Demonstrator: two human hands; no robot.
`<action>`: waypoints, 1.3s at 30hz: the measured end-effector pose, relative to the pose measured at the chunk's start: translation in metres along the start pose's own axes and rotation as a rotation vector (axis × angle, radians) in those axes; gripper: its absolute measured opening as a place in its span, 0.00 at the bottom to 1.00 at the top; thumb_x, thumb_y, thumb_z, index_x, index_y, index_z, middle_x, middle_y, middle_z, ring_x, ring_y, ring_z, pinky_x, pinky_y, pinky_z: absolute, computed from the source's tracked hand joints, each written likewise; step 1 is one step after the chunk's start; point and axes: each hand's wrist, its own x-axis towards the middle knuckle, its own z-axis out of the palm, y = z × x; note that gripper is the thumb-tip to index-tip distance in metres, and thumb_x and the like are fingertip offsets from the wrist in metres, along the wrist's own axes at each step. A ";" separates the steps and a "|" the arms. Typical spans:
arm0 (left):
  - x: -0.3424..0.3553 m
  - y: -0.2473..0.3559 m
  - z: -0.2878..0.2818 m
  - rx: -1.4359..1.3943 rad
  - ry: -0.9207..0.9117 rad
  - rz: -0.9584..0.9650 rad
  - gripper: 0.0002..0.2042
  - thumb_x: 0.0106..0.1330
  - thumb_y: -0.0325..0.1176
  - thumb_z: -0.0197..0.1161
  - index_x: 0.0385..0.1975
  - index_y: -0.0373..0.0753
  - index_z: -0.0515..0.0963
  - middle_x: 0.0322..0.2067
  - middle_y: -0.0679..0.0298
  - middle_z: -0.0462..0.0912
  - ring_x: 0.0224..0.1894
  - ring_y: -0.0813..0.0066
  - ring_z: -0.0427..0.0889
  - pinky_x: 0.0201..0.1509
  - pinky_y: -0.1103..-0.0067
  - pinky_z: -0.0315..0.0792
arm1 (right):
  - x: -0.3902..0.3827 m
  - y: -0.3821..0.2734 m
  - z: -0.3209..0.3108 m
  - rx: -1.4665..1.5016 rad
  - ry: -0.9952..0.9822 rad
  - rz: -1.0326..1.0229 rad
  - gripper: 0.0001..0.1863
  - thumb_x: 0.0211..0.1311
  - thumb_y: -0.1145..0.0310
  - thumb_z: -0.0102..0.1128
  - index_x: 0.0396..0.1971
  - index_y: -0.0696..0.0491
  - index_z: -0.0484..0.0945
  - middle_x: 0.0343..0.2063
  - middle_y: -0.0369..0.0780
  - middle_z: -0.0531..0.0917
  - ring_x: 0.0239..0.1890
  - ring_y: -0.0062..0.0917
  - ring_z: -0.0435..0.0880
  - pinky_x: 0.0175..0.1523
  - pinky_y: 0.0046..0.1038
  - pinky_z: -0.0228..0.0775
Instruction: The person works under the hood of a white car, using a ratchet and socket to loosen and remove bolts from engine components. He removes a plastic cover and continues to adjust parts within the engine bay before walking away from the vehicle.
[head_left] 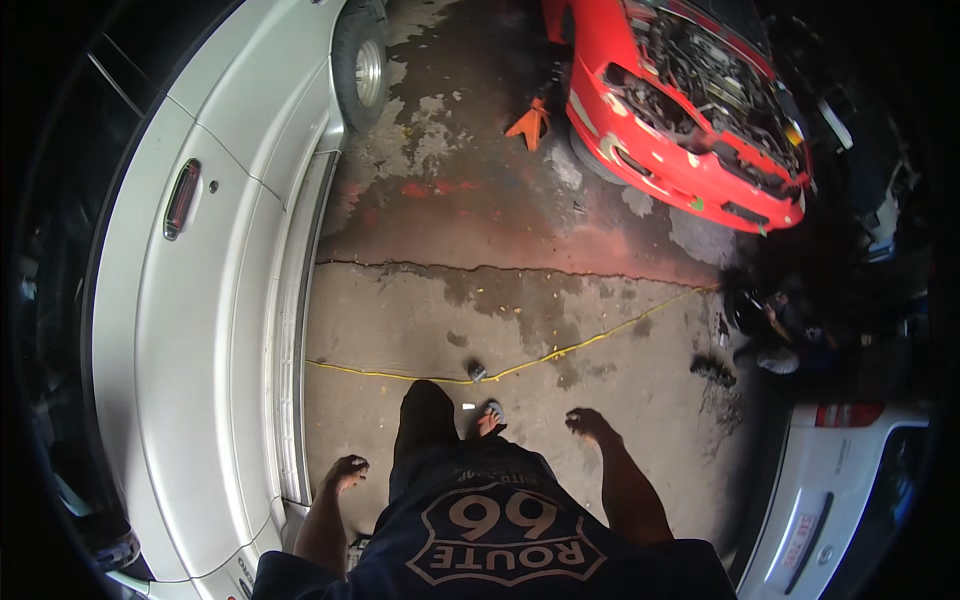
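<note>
My left hand [347,472] hangs beside the silver vehicle [200,330], a small gap away from its lower side. Its fingers are loosely bent and apart, with nothing visible in them. Out to the right of my body, over the concrete floor [640,430], is my right hand [588,423]. That hand also has loosely curled, parted fingers and no object showing. Between the two hands one sandalled foot [489,418] and a bent knee in dark cloth [428,410] show ahead of my dark printed shirt [500,530].
A yellow cord [560,352] crosses the floor ahead, by a small dark object [477,371]. Farther off stand an orange jack stand [530,124] and a red car [620,120] with its engine exposed. A white vehicle [820,500] is at right; dark clutter [780,320] lies beyond it.
</note>
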 end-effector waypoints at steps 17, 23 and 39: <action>0.300 0.736 -0.318 -0.178 0.100 0.411 0.14 0.70 0.36 0.64 0.51 0.38 0.80 0.40 0.59 0.87 0.37 0.68 0.88 0.35 0.74 0.79 | 0.449 -0.301 -0.361 0.443 -0.156 0.169 0.11 0.67 0.60 0.61 0.41 0.51 0.84 0.28 0.36 0.85 0.28 0.22 0.83 0.32 0.28 0.74; 0.367 1.033 -0.416 -0.183 0.196 0.517 0.12 0.70 0.33 0.63 0.50 0.41 0.80 0.39 0.61 0.87 0.35 0.71 0.87 0.34 0.72 0.78 | 0.522 -0.319 -0.457 0.635 -0.177 -0.110 0.12 0.65 0.62 0.65 0.45 0.49 0.84 0.34 0.36 0.86 0.38 0.32 0.86 0.45 0.37 0.79; 0.501 1.377 -0.534 -0.072 -0.171 -0.055 0.20 0.67 0.46 0.67 0.53 0.40 0.81 0.40 0.67 0.86 0.42 0.74 0.83 0.44 0.72 0.77 | 1.257 -0.769 -1.087 0.238 0.508 -0.611 0.15 0.68 0.62 0.54 0.47 0.52 0.84 0.44 0.46 0.86 0.41 0.42 0.87 0.46 0.41 0.79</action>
